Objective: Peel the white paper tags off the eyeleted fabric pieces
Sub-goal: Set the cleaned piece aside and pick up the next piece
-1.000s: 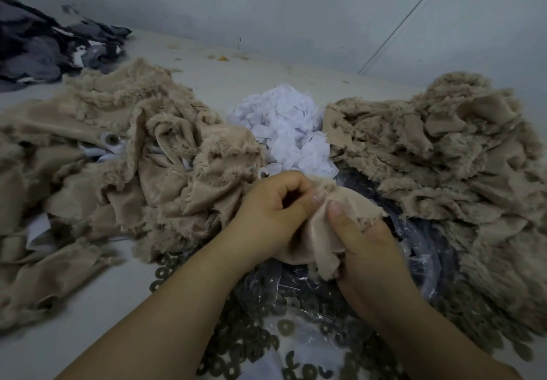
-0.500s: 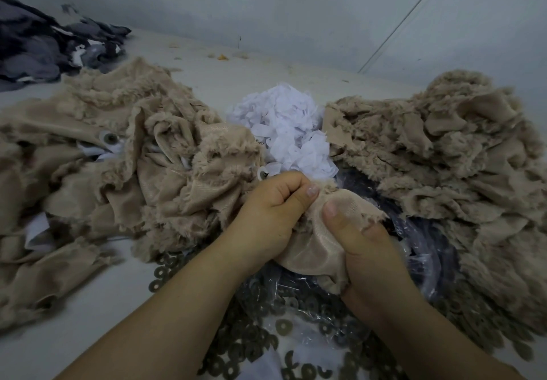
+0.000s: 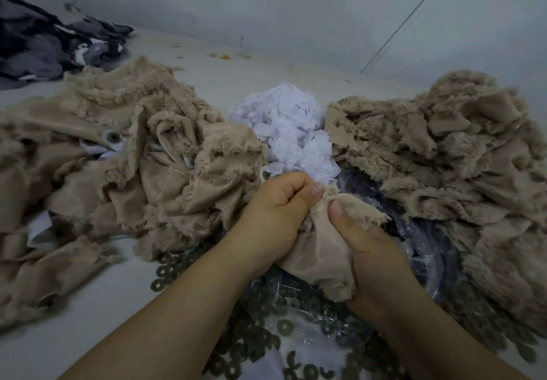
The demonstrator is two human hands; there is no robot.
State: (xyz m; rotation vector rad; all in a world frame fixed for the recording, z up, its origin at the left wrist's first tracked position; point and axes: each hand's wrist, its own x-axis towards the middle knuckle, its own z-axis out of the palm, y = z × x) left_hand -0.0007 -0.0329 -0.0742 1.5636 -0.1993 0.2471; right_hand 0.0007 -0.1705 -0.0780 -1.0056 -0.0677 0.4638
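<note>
Currently pinching one beige fabric piece (image 3: 318, 256) between both hands over the clear plastic bag (image 3: 420, 249), just in front of the white heap of peeled tags (image 3: 291, 130): left hand (image 3: 278, 213) curling round the upper edge, thumb pressing down; right hand (image 3: 376, 264) bunching the lower part, thumb lying on the smooth backing. Judging it light, limp and fuzzy on one face, so sagging and slipping unless bunched tight. Not seeing the tag or eyelet on this piece, hidden in the folds. Probably worth gripping close beside the eyelet and picking at a paper corner with a nail, since thin paper is likely tearing easily.
</note>
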